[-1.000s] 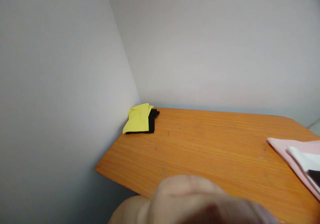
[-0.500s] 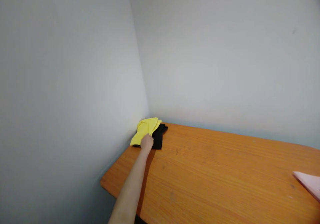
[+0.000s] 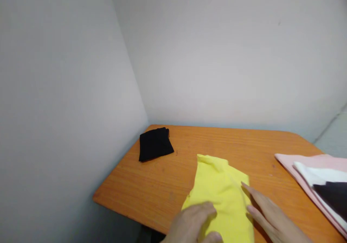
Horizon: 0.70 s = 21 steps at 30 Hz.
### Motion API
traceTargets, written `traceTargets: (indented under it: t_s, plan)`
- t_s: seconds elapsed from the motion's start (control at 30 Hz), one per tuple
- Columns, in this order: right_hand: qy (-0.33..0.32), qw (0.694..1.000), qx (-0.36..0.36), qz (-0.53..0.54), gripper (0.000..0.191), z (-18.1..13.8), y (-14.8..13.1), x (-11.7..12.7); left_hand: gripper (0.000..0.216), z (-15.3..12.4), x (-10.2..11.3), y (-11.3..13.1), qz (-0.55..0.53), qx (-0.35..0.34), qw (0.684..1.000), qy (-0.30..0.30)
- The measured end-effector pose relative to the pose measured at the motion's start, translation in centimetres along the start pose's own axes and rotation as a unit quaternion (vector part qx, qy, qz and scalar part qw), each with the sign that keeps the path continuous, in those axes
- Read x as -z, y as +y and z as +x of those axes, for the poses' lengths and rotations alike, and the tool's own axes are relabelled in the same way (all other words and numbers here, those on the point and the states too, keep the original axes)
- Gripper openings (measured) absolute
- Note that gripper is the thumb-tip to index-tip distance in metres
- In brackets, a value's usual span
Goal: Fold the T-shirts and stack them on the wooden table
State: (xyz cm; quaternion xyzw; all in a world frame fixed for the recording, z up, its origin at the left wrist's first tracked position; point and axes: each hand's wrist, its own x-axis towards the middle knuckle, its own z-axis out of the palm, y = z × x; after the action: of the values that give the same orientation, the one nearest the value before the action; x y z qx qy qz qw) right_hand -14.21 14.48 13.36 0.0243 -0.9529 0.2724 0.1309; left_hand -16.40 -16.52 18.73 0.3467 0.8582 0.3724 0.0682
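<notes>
A yellow garment (image 3: 221, 188), loosely folded and a little wrinkled, lies on the wooden table near its front edge. Over its lower left part rests my left hand (image 3: 192, 223), thumb and fingers apart, slightly blurred. My right hand (image 3: 268, 212) reaches in from the other side, its fingers stretched and touching or just over the garment's right edge. Neither hand grips the cloth. The garment's near end runs out of the bottom of the view.
Toward the back left corner of the table (image 3: 130, 185) lies a folded black cloth (image 3: 155, 144). At the right is a stack of pink fabric (image 3: 290, 160), white fabric (image 3: 306, 170) and black fabric (image 3: 333, 196). Walls border the table's left and back sides.
The yellow garment has come off the black cloth in the corner to the table's front. One hand was gripping it there; now both hands are at it. The view has turned right.
</notes>
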Motion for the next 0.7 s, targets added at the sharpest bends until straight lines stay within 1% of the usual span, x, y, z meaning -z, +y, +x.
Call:
traceTargets:
  t_s: [0.03,0.07,0.1,0.17,0.23,0.27,0.33,0.37,0.4,0.47,0.53,0.6,0.7]
  plan:
    - [-0.022,1.0,-0.004,-0.014,0.067,-0.2,-0.6,-0.5,0.043,0.3,0.8,-0.3,0.021,0.022,0.999,0.038]
    - [-0.033,0.999,-0.011,-0.033,0.07,-0.3,-1.2,-0.9,0.041,0.9,2.1,-1.2,0.055,0.05,0.994,0.085]
    - [-0.032,0.998,-0.02,-0.051,0.073,-0.3,-1.7,-1.1,0.041,1.8,3.7,-2.5,0.097,0.069,0.984,0.129]
    - [-0.011,0.997,-0.035,-0.073,0.072,-0.5,-2.3,-1.0,0.047,3.9,6.7,-6.5,0.193,0.101,0.968,0.127]
    - [0.015,0.996,-0.045,-0.075,0.065,-0.7,-2.3,-0.7,0.05,5.6,9.0,-10.9,0.293,0.18,0.934,0.093]
    - [0.031,0.995,-0.054,-0.074,0.06,-0.8,-2.1,-0.6,0.051,6.2,9.8,-12.8,0.324,0.214,0.918,0.079]
    - [0.048,0.994,-0.074,-0.066,0.043,-1.0,-1.6,-0.3,0.05,6.6,11.2,-15.5,0.357,0.257,0.895,0.07]
    - [0.042,0.994,-0.08,-0.053,0.034,-1.0,-1.3,-0.2,0.049,6.7,11.9,-16.2,0.362,0.267,0.89,0.076]
    - [0.029,0.996,-0.081,-0.033,0.029,-0.8,-1.2,0.0,0.05,6.7,12.4,-16.4,0.365,0.275,0.885,0.088]
    - [0.005,0.997,-0.075,0.016,0.025,-0.2,-1.3,0.4,0.053,6.8,12.9,-15.8,0.37,0.284,0.878,0.11]
    - [0.014,0.997,-0.057,0.058,0.023,0.9,-2.0,1.0,0.055,7.1,12.1,-14.1,0.358,0.265,0.888,0.114]
    - [0.049,0.996,-0.021,0.073,0.021,1.9,-3.4,1.8,0.051,7.5,9.9,-11.8,0.328,0.211,0.916,0.094]
    - [0.123,0.989,0.066,0.057,0.019,2.2,-5.9,3.1,0.044,8.6,5.8,-8.4,0.195,0.101,0.972,0.079]
